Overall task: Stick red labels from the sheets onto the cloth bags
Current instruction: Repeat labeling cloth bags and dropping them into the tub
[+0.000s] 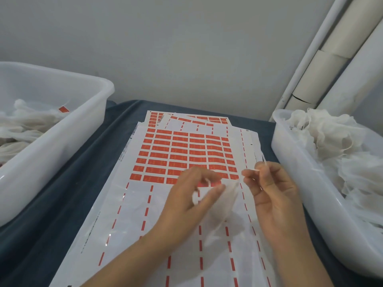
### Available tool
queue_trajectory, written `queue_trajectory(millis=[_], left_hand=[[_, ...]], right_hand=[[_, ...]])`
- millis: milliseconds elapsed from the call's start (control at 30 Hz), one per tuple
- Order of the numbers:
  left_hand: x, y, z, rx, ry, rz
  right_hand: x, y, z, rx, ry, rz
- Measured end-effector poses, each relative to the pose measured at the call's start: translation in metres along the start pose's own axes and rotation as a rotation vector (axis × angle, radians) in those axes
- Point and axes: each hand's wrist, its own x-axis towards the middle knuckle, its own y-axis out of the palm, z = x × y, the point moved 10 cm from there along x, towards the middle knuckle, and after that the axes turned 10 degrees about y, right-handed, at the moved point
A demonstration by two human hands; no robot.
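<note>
A: Where's your bag?

B: You've got one sheer cloth bag [217, 206] up between both hands, over the near half of the top sheet [145, 214]. Your left hand [186, 201] pinches its upper left edge, thumb and fingers curled onto the cloth. The picture is blurred there, so the exact grip is soft.

A: And the right?

B: Your right hand [273, 195] has fingers curled, pinching a thin white string [260, 165] that runs up past the fingertips. It holds the bag's right edge too, as far as you can tell.

A: Labels?

B: Red labels [182, 154] fill a block on the far half of the sheet. The near half is peeled, with only red dashed lines left. More sheets are stacked under it and fan out at the far end.

A: The bins?

B: Left bin [62, 141], white plastic, holds bags; one shows a red label [63, 109]. Right bin [300, 193] holds a loose heap of white bags [331, 146]. Both sit on the tabletop [72, 193] under its dark blue cloth, either side of the sheets. White pipes [323, 65] lean in the far right corner.
</note>
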Motion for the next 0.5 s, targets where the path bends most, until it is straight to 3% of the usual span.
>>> queue_trajectory(millis=[67, 167, 200, 367, 500], left_hand=[[0.0, 0.001, 0.007, -0.194, -0.047, -0.009], [-0.015, 0.042, 0.018, -0.433, -0.313, 0.295], [-0.018, 0.048, 0.024, -0.463, -0.382, 0.314], [-0.007, 0.02, 0.045, -0.824, -0.547, 0.027], [-0.006, 0.002, 0.054, -1.243, -0.635, -0.205]], right_hand=[[-0.003, 0.01, 0.002, -0.064, -0.014, 0.059], [-0.009, 0.025, -0.001, -0.204, -0.014, 0.131], [-0.011, 0.033, -0.004, -0.252, -0.012, 0.17], [-0.022, 0.063, -0.023, -0.337, 0.086, 0.371], [-0.014, 0.051, -0.035, -0.3, 0.165, 0.262]])
